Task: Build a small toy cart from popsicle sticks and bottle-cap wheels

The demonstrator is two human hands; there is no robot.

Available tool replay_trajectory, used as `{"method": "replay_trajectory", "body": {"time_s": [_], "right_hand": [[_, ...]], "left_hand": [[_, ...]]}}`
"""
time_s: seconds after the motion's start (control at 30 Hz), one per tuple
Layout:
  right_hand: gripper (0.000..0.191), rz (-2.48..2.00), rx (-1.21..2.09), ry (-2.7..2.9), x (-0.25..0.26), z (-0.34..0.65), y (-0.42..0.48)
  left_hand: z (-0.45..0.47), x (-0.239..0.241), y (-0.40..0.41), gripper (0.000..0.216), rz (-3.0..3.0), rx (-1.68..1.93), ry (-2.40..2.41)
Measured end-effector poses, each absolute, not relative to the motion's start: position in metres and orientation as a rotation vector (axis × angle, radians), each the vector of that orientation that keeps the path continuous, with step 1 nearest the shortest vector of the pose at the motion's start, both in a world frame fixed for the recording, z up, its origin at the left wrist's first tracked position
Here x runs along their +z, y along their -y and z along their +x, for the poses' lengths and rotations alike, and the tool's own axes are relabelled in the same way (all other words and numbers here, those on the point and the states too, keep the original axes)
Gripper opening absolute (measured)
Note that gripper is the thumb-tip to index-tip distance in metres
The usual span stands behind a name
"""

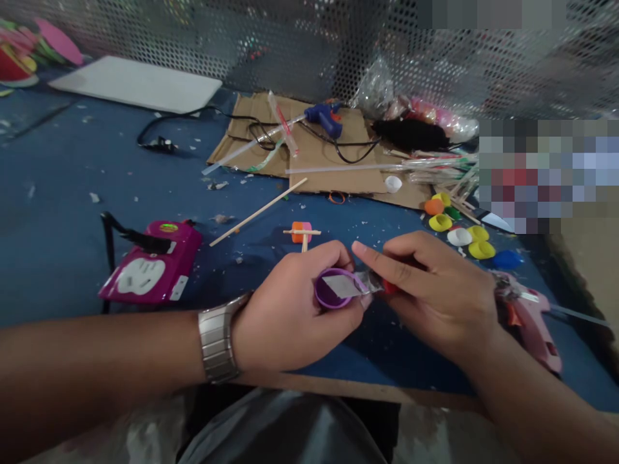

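My left hand, a metal watch on its wrist, is closed around a small purple plastic cap with its open side facing up. In my right hand is a cutter knife; a bit of red shows between the fingers, most of the handle being hidden. The wide blade lies across the cap's right rim, its tip over the opening. My right index finger is stretched along above the blade. Just beyond my left hand, thin sticks cross at an orange and pink cap piece.
A magenta device with a black cord lies left, beside a wooden stick. Coloured caps and a pink glue gun are at right. Behind, a blue glue gun rests on cardboard; a white board sits back left.
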State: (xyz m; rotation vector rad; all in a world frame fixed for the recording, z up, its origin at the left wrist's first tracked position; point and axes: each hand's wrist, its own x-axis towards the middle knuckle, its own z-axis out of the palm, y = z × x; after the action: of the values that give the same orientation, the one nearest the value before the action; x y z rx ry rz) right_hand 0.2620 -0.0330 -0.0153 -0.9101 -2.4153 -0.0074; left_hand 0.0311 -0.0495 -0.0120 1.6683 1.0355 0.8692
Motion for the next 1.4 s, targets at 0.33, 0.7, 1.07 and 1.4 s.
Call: {"method": "replay_trajectory", "body": {"time_s": [0.33,0.7,1.07,1.4], "right_hand": [[0.042,-0.919,-0.018,2.436,-0.014,0.263,0.035],[0.046,-0.935,0.002,2.417,-0.016,0.266,0.033],[0.046,-0.898,-0.053,2.430,-0.018,0.266,0.037],[0.050,-0.897,-0.078,2.429,-0.017,0.271,0.031]], "left_hand": [[0.027,-0.005,0.047,0.015,1.624,0.795,-0.957],[0.026,-0.002,0.045,0.020,1.535,0.752,-0.900],[0.028,0.000,0.044,0.024,1.466,0.714,-0.807],[0.027,0.001,0.044,0.023,1.488,0.723,-0.809]]}}
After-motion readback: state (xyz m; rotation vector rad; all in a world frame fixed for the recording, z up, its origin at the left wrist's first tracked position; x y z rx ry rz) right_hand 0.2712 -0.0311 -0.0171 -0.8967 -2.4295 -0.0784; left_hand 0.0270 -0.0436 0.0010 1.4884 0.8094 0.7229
